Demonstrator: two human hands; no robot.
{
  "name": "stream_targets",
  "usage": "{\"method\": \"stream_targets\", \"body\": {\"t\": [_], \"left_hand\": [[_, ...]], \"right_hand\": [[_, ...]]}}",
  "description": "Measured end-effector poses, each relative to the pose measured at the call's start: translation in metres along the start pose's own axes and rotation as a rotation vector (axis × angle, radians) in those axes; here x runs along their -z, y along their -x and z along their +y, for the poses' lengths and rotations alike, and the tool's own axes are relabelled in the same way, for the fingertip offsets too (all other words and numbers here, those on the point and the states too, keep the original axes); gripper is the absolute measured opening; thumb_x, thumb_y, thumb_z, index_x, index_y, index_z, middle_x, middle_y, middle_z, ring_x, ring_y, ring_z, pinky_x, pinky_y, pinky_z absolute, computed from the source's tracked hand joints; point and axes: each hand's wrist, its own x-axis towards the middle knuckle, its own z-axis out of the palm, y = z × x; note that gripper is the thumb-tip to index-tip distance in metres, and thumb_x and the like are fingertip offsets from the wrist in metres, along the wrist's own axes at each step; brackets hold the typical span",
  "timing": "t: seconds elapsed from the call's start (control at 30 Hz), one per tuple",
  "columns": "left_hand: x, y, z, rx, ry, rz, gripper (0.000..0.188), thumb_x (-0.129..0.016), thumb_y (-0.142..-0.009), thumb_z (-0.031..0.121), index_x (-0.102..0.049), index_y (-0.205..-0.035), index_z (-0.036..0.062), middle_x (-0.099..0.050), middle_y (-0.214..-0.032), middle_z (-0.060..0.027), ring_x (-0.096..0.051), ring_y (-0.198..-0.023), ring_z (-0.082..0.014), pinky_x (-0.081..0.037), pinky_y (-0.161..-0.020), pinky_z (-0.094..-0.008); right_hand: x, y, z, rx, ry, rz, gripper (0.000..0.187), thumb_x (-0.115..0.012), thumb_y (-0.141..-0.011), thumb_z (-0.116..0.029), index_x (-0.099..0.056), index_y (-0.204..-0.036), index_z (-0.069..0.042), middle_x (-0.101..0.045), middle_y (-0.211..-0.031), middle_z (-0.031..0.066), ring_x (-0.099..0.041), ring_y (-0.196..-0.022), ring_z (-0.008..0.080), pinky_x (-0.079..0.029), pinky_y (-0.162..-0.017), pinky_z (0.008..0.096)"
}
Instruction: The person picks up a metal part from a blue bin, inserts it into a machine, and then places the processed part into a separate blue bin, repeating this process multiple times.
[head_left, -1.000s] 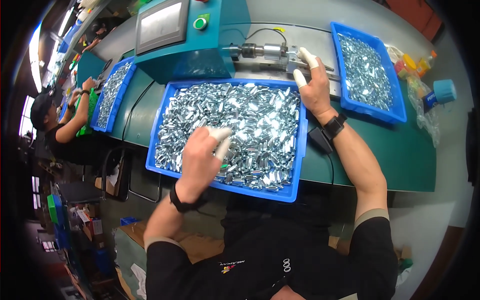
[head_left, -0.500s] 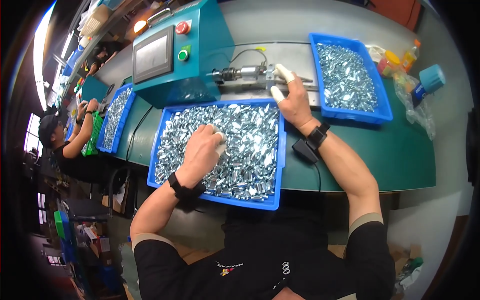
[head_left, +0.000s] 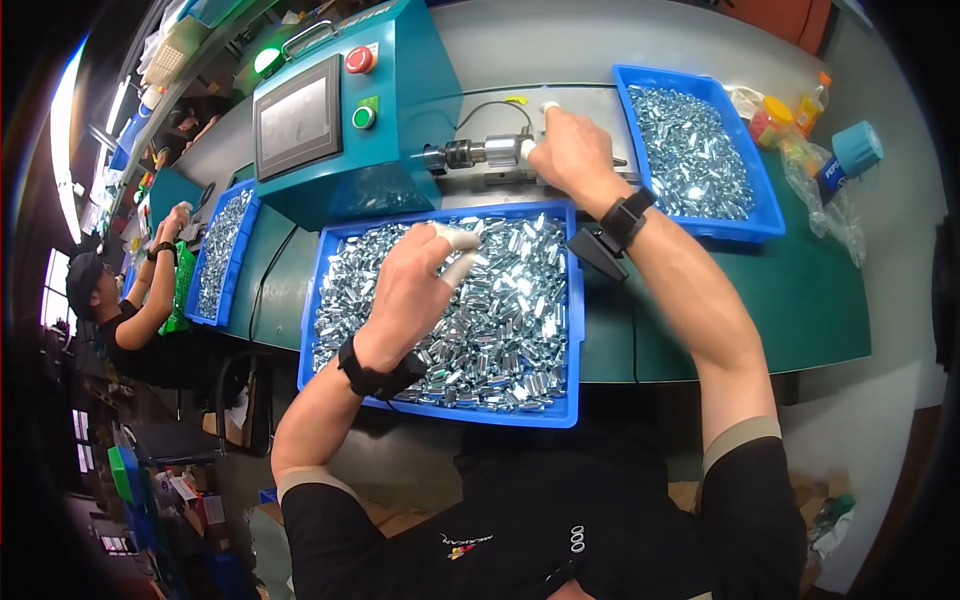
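Over glossy, elongated metal pieces [head_left: 505, 335], left hand [head_left: 412, 275] with fingertips parted, right hand [head_left: 572, 152] by smooth cylinder [head_left: 503, 150], grip unclear

Worn equipment, as I log it from my remote station.
I record a black short-sleeved shirt [head_left: 620, 500] at six o'clock, with tan cuffs [head_left: 740, 441] at four and between seven and eight; its front bears a small multicoloured emblem [head_left: 460, 551] and a column of white outlined rings [head_left: 577, 539]. I note a black left-wrist strap [head_left: 352, 370] with a bulky block [head_left: 402, 377] at eight, a black right-wrist band [head_left: 627, 216] with a dark box [head_left: 597, 254] at two, and whitish finger cots [head_left: 459, 239] on two digits each of left hand [head_left: 408, 283] and right hand [head_left: 578, 158].
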Motion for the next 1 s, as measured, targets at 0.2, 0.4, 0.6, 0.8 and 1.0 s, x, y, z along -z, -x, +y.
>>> {"method": "stream_targets", "body": {"t": [0.2,0.4,0.6,0.8,1.0], "left_hand": [[-0.007,-0.043,-0.010,-0.091,0.071,0.032,0.020,-0.084,-0.090,0.007,-0.077,-0.109,0.0065,-0.075,-0.100,-0.0104,-0.071,-0.094,-0.0295,-0.056,-0.082,-0.0396],[-0.022,-0.073,-0.014,-0.101,0.063,-0.002,0.019,-0.082,-0.090,0.009,-0.076,-0.108,0.0076,-0.075,-0.101,-0.0116,-0.070,-0.097,-0.0328,-0.056,-0.086,-0.0433],[-0.043,-0.108,-0.013,-0.208,-0.032,0.007,0.017,-0.081,-0.091,0.011,-0.077,-0.107,0.0073,-0.074,-0.098,-0.0105,-0.069,-0.097,-0.0322,-0.055,-0.086,-0.0427],[-0.068,-0.147,-0.019,-0.270,-0.134,-0.021,0.013,-0.078,-0.087,0.009,-0.076,-0.100,0.0072,-0.071,-0.093,-0.0116,-0.066,-0.099,-0.0351,-0.054,-0.087,-0.0472],[-0.079,-0.159,-0.030,-0.299,-0.233,-0.064,0.018,-0.082,-0.088,0.013,-0.077,-0.104,0.0074,-0.069,-0.091,-0.0097,-0.065,-0.095,-0.0329,-0.054,-0.085,-0.0455]], "right_hand": [[0.012,0.003,-0.008,-0.006,0.009,0.037,0.028,-0.071,-0.086,-0.022,-0.072,-0.103,0.000,-0.078,-0.097,0.0241,-0.076,-0.096,0.0441,-0.059,-0.087,0.0527],[0.026,0.000,-0.008,0.033,0.016,0.086,0.051,-0.076,-0.090,-0.033,-0.070,-0.127,0.002,-0.077,-0.097,0.0232,-0.074,-0.098,0.0433,-0.059,-0.087,0.0528],[0.065,0.033,0.096,-0.073,0.099,0.150,0.058,-0.077,-0.092,-0.034,-0.067,-0.138,-0.001,-0.076,-0.113,0.0222,-0.073,-0.107,0.0415,-0.058,-0.091,0.0512],[0.076,0.082,0.167,-0.144,0.197,0.401,0.062,-0.078,-0.094,-0.029,-0.063,-0.147,-0.004,-0.075,-0.121,0.0168,-0.070,-0.116,0.0377,-0.055,-0.100,0.0477],[0.069,0.105,0.160,-0.128,0.012,0.510,0.059,-0.078,-0.094,-0.020,-0.062,-0.148,-0.005,-0.074,-0.122,0.0137,-0.069,-0.117,0.0349,-0.054,-0.102,0.0452]]}}
